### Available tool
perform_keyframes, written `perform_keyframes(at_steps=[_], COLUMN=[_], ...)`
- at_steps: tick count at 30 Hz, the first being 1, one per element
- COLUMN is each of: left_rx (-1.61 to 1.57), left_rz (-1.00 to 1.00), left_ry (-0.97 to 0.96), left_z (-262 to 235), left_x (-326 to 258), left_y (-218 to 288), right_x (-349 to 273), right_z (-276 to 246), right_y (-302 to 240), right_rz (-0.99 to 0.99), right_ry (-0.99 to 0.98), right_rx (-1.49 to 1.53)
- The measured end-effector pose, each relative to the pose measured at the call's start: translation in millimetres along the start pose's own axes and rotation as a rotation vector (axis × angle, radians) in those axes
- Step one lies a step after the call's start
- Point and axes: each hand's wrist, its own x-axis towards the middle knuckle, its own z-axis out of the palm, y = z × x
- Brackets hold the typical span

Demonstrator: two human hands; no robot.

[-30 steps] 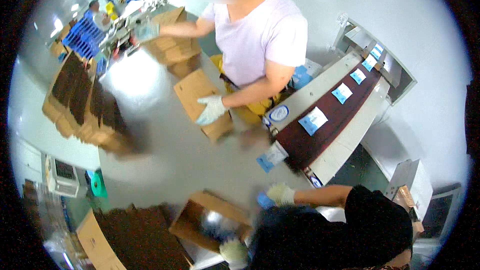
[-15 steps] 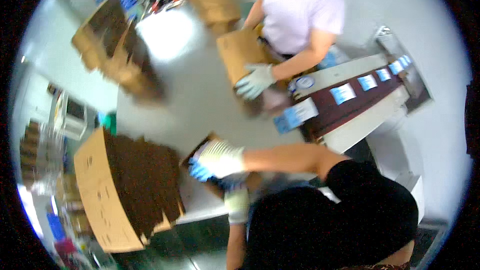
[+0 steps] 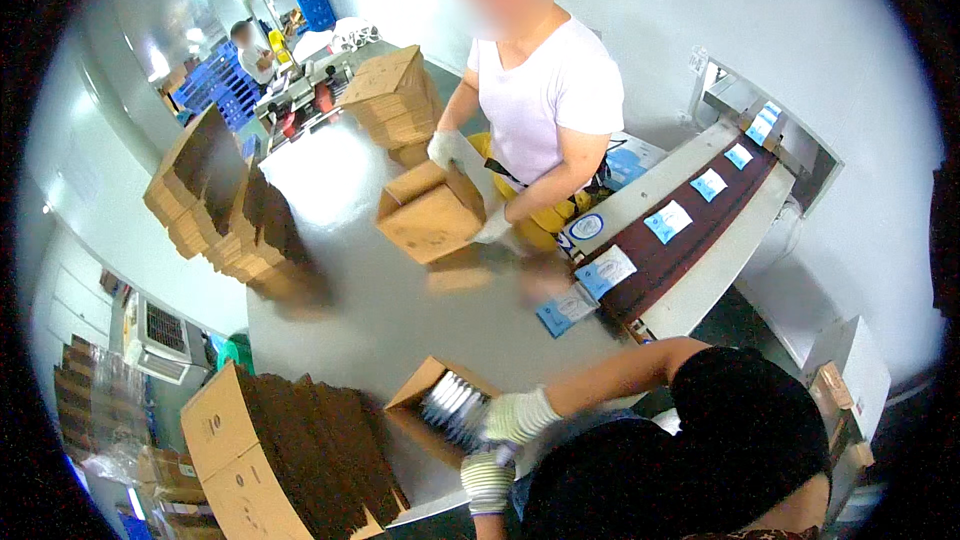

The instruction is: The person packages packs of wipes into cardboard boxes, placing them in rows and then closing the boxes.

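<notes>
Open carton point(image 3: 408, 418) sat on the tabletop point(image 3: 380, 315), lower centre of the frame, mouth up, with a row of silvery-white packets point(image 3: 453, 400) inside. Long axis ran diagonally, upper left to lower right; the lower-right end pointed at the wearer. Packet row seemed to follow the same line, edges up.

Right hand point(image 3: 520, 415), in a striped glove, lay over the carton's near end; left hand point(image 3: 488, 480), also gloved, just below it at the near corner. Fingers hidden behind glove backs and carton, so couldn't tell whether either grip was spread, pressed together or pinching a packet.

Change: half a second earlier the right hand covered the carton's far end; it had since drawn back beside the left, baring the row. Read: carton part-filled at least, both hands working its near end; fill at that end not visible.

Farther out: stack of flat cartons point(image 3: 290, 450) lower left, another brown stack point(image 3: 230, 210) upper left. Co-worker point(image 3: 545, 90), upper centre, had both gloved hands on a second carton point(image 3: 430, 225), which had gone from flattish to opened out. Dark red belt point(image 3: 655, 275) at right carried blue-and-white packets; the lowest packet point(image 3: 567, 310) lay at its end.
</notes>
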Motion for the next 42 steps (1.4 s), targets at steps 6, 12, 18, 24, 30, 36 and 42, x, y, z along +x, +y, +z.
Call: perform_keyframes(at_steps=[6, 12, 18, 24, 30, 36, 42], left_rx=[0.102, 0.236, 0.698, 0.831, 0.566, 0.587, 0.841], left_rz=[0.030, 0.068, -0.486, -0.855, -0.962, -0.756, -0.432], left_ry=[-0.116, 0.557, 0.769, 0.690, 0.765, 0.834, 0.891], left_z=[-4, -115, -233, -240, -211, -226, -221], left_x=[-10, -31, -98, -116, -127, -107, -107], left_y=[-4, 40, 102, 114, 85, 53, 71], right_x=[-34, -50, 5, 123, 74, -58, -122], right_z=[38, 59, 27, -185, -149, 4, -1], right_y=[-36, -26, 30, 118, 35, 47, 37], right_rz=[-0.037, -0.007, 0.117, 0.654, 0.198, 0.226, 0.323], right_ry=[0.226, 0.252, 0.237, 0.281, 0.276, -0.201, -0.041], right_rx=[-0.368, -0.270, -0.382, -0.505, -0.396, -0.150, 0.076])
